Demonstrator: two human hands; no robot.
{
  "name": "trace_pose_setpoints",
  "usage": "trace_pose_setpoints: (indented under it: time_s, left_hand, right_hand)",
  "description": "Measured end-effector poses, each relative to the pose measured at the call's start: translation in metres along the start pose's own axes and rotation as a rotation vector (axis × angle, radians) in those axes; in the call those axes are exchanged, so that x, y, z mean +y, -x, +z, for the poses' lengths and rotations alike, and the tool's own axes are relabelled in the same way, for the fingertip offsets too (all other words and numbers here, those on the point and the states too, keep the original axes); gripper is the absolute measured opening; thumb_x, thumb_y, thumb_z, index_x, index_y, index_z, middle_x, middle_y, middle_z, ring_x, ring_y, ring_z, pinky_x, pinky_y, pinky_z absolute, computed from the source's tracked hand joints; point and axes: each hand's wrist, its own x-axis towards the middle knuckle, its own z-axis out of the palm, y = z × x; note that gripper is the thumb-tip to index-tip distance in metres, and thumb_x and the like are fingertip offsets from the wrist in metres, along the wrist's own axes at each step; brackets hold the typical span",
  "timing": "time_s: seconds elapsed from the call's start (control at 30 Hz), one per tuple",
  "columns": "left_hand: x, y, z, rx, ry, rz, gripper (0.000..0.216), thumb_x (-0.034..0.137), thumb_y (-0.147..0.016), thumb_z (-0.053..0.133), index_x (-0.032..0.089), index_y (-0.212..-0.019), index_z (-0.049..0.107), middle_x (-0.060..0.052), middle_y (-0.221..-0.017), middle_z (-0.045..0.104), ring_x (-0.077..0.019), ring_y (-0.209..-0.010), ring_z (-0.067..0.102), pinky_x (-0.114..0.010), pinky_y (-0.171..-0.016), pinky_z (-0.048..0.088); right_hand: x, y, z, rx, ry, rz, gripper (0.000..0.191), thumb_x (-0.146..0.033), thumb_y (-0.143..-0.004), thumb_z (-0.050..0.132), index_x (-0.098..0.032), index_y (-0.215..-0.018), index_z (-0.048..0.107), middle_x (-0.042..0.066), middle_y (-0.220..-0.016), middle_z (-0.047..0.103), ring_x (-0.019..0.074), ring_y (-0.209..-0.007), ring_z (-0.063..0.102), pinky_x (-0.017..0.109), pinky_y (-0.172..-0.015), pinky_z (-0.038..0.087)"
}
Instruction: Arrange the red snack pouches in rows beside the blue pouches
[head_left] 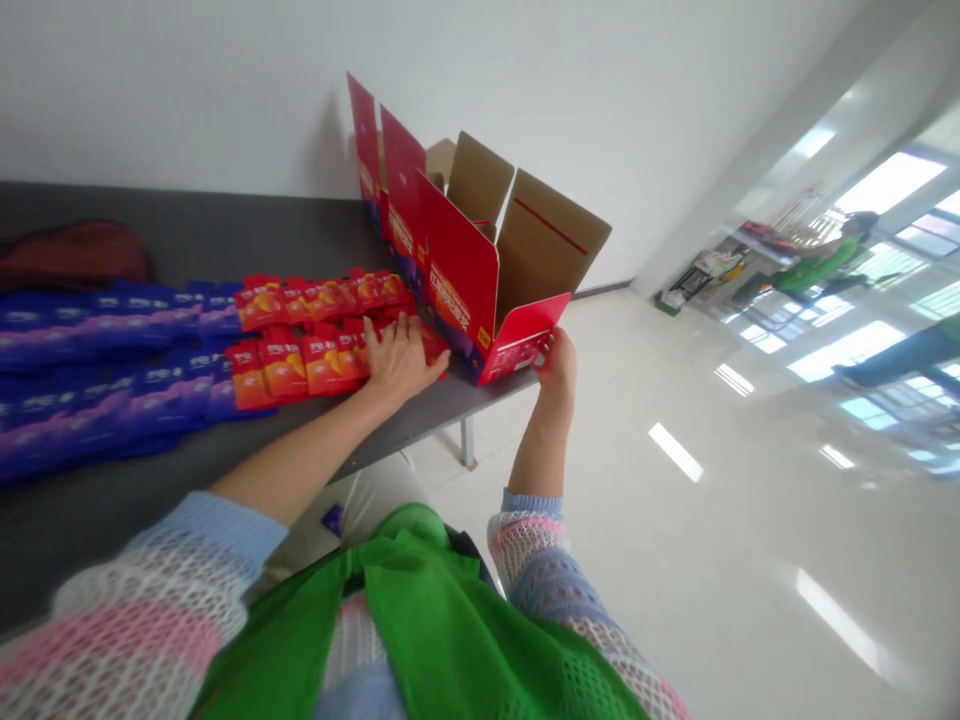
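Left grip (405, 358) covers red pouches (285, 368), right grip (559, 362) touches box (459, 290).

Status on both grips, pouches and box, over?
Left grip spread over red pouches. Right grip against end of nearest box. Box open; raised flaps possibly in the way.

And here's the dark grey tabletop (247, 225), running away to the left of the left hand (401, 360), which lies spread over red pouches (285, 370) fanned in two overlapping rows! Further left of that hand, those rows turn to blue-purple pouches (165, 390), laid flat and overlapping too. Beyond them, well left of the hand, sits a maroon bundle (82, 250), blurred. Just right of the left hand stand red printed cartons (454, 300) in a row, flaps up, the nearest touching the right hand (557, 362).
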Motion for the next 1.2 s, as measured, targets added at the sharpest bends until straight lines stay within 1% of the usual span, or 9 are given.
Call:
trace_pose_setpoints:
  time_s: [0.13,0.33,0.5,0.57,0.7,0.8,0.9,1.03,1.2]
  left_hand:
    - [0.006,0.000,0.012,-0.044,-0.103,0.108,0.088,0.058,-0.085,0.058,0.001,-0.151,0.045,-0.029,-0.156,0.040,-0.0464,-0.146,0.032,-0.068,-0.120,-0.002]
    - [-0.004,0.006,0.010,-0.037,-0.076,0.257,0.061,0.050,-0.091,0.057,0.012,-0.139,0.060,-0.021,-0.149,0.052,-0.0434,-0.140,0.039,-0.073,-0.116,-0.010]
    - [-0.004,0.003,0.005,0.003,-0.029,0.293,0.052,0.045,-0.087,0.062,0.014,-0.128,0.065,-0.019,-0.129,0.065,-0.0403,-0.129,0.049,-0.069,-0.120,-0.006]
    - [-0.001,0.003,0.005,0.030,-0.015,0.303,0.058,0.046,-0.084,0.064,0.008,-0.127,0.063,-0.022,-0.124,0.066,-0.0411,-0.127,0.050,-0.068,-0.120,-0.004]
    - [-0.004,0.007,-0.003,0.134,0.046,0.346,0.052,0.040,-0.083,0.060,0.008,-0.124,0.063,-0.023,-0.129,0.064,-0.0406,-0.127,0.050,-0.066,-0.119,0.002]
    - [-0.019,0.016,-0.017,0.202,0.050,0.293,0.034,0.032,-0.083,0.055,0.015,-0.108,0.069,-0.017,-0.112,0.070,-0.0377,-0.115,0.056,-0.065,-0.116,0.012]
    - [-0.042,0.024,-0.030,0.211,0.004,0.190,0.027,0.028,-0.082,0.053,0.015,-0.096,0.071,-0.018,-0.095,0.070,-0.0368,-0.104,0.058,-0.061,-0.108,0.026]
    - [-0.060,0.035,-0.034,0.163,-0.123,0.123,0.031,0.028,-0.087,0.050,0.010,-0.101,0.071,-0.022,-0.097,0.070,-0.0389,-0.104,0.057,-0.057,-0.098,0.034]
    - [-0.049,0.040,-0.032,0.042,-0.192,0.136,0.054,0.038,-0.094,0.043,0.005,-0.132,0.062,-0.026,-0.141,0.057,-0.0438,-0.127,0.047,-0.057,-0.099,0.034]
  right_hand:
    - [0.009,0.001,0.007,-0.030,-0.046,-0.076,0.014,-0.030,-0.090,0.038,-0.021,-0.081,0.042,-0.001,-0.073,0.054,0.0120,-0.065,0.052,0.021,-0.057,0.039]
    - [0.012,-0.002,0.000,-0.054,-0.056,-0.181,0.004,-0.018,-0.079,0.042,-0.019,-0.078,0.046,0.000,-0.074,0.055,0.0113,-0.069,0.053,0.022,-0.065,0.044]
    - [0.025,0.052,-0.021,0.135,-0.109,-0.292,0.041,-0.025,-0.077,0.049,-0.020,-0.116,0.062,0.006,-0.115,0.061,0.0164,-0.111,0.058,0.030,-0.087,0.049]
    - [0.035,0.086,-0.021,0.073,-0.166,-0.447,0.040,-0.025,-0.078,0.051,-0.022,-0.117,0.062,0.006,-0.126,0.059,0.0169,-0.123,0.055,0.032,-0.099,0.047]
    - [0.057,0.139,0.008,-0.366,-0.087,-0.527,0.032,-0.031,-0.087,0.049,-0.021,-0.113,0.064,0.007,-0.120,0.066,0.0179,-0.117,0.060,0.036,-0.107,0.046]
    - [0.072,0.143,0.045,-0.572,0.122,-0.490,0.024,-0.030,-0.090,0.051,-0.018,-0.101,0.068,0.005,-0.111,0.070,0.0172,-0.110,0.063,0.032,-0.106,0.047]
    - [0.083,0.127,0.078,-0.533,0.372,-0.409,0.023,-0.020,-0.091,0.047,-0.015,-0.098,0.069,0.007,-0.107,0.071,0.0175,-0.105,0.065,0.032,-0.104,0.047]
    - [0.085,0.106,0.103,-0.435,0.611,-0.488,0.027,-0.015,-0.095,0.046,-0.012,-0.109,0.069,0.010,-0.117,0.069,0.0198,-0.113,0.063,0.032,-0.106,0.046]
    - [0.068,0.090,0.122,-0.380,0.693,-0.599,0.038,-0.011,-0.098,0.036,-0.012,-0.118,0.068,0.008,-0.123,0.068,0.0163,-0.120,0.061,0.026,-0.109,0.044]
